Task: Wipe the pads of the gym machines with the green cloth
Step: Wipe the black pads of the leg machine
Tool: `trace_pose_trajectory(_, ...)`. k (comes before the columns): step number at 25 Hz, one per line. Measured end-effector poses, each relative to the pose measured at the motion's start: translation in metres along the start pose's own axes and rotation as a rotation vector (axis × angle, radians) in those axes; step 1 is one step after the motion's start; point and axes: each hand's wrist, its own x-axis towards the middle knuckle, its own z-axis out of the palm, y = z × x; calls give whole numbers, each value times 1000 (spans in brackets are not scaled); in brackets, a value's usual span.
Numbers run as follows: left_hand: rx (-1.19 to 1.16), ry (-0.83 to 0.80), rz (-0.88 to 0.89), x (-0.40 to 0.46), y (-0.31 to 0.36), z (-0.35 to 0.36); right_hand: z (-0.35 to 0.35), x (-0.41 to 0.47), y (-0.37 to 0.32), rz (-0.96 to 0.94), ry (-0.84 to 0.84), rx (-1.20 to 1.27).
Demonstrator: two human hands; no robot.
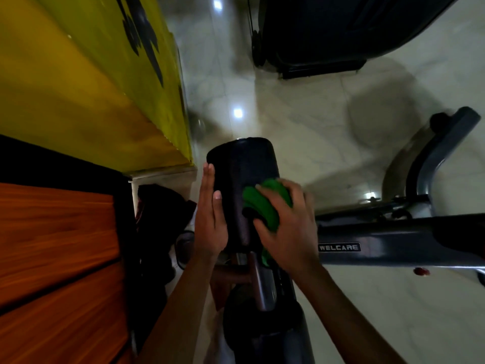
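Beside the yellow wall (78,82), a person stood over a black roller pad (242,169) on a gym machine, looking down on it. Their left hand (211,219) lay flat against the pad's left side, fingers straight and together, steadying it without curling round it. Their right hand (286,224) pressed a green cloth (259,203) onto the right side of the pad, the fingers bent over the bunched cloth and gripping it, with a tail of green showing below the palm. The pad sat on a metal post (265,287) running down toward the person. A dark frame bar (393,245) marked WELCARE reached off to the right, just behind the right wrist. Orange wood panels (57,245) filled the lower left, and the pale glossy floor (301,122) caught ceiling lights. Another dark machine (328,30) stood well apart at the top
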Motion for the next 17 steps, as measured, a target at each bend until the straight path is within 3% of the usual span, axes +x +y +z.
trace_pose_trajectory(5,88,26,-101,-4,-8,-13,13,101,-26,32,-26,-87)
trace_pose_trajectory(8,123,114,-20,-1,22,-4,10,66,-13,17,40,2)
trace_pose_trajectory(12,195,-2,30,4,36,17,-6,-33,2,75,-25,115)
trace_pose_trajectory(17,125,-19,41,2,11,6,5,48,-12,38,12,6)
